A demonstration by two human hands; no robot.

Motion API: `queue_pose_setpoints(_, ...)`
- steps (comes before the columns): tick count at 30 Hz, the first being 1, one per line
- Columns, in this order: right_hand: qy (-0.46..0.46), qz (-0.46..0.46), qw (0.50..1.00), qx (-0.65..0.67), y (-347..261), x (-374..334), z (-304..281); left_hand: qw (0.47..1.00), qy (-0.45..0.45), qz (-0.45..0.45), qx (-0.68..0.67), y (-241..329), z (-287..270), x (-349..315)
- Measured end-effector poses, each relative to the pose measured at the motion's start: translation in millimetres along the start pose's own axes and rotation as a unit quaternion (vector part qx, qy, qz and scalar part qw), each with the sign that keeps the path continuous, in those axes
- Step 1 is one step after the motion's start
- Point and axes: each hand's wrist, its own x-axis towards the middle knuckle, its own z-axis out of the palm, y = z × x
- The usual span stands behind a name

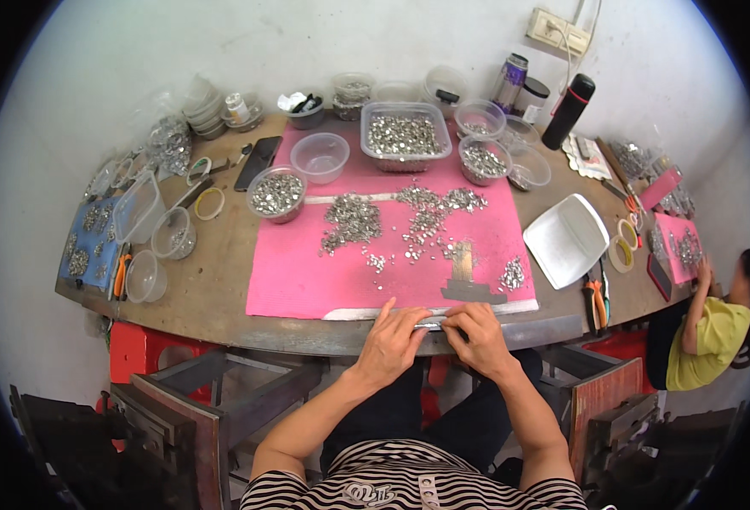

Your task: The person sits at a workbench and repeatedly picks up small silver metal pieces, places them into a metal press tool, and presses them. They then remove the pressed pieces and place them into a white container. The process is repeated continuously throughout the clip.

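At the table's front edge, my left hand [388, 342] and my right hand [479, 337] are closed, fingertips nearly meeting. Between them they pinch a short silvery strip [430, 323], its exact kind too small to make out. Beyond it lies a pink mat [286, 268], its near edge taped in white. On the mat are a large heap of small shiny metal pieces [354, 223], a looser spread of pieces [426, 212] and a small pile [512, 274] at the right. A grey and tan patch [463, 272] lies just past my right hand.
Behind the heaps stand a square plastic tub [405, 155] and a round tub [277, 194] of metal pieces. To the right are a white scoop tray [566, 242], pliers [596, 302] and a black flask [569, 112]. Someone in a yellow shirt [715, 340] works at the far right.
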Motion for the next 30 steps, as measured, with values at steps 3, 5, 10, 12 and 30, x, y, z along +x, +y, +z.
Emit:
queue_pose_setpoints(3, -0.024, -0.024, 0.999, 0.009, -1, 9, -6, 0.997, 0.032, 0.008, 0.065, -31, -35, 23)
queue_pose_setpoints(5, -0.008, -0.003, 1.0, 0.019, 4, 25, -7, 0.99, 0.057, 0.026, 0.122, -73, -55, 45)
queue_pose_setpoints(10, -0.024, -0.001, 0.999, 0.025, 30, 108, 31, 0.972, 0.051, 0.006, 0.23, -121, -72, 90)
queue_pose_setpoints(12, -0.026, -0.009, 1.0, 0.003, 43, 141, 64, 0.973, 0.027, -0.03, 0.225, -130, -69, 95)
queue_pose_setpoints(30, -0.089, 0.036, 0.995, 0.033, 28, 109, 35, 0.992, 0.116, -0.048, -0.005, -106, -58, 83)
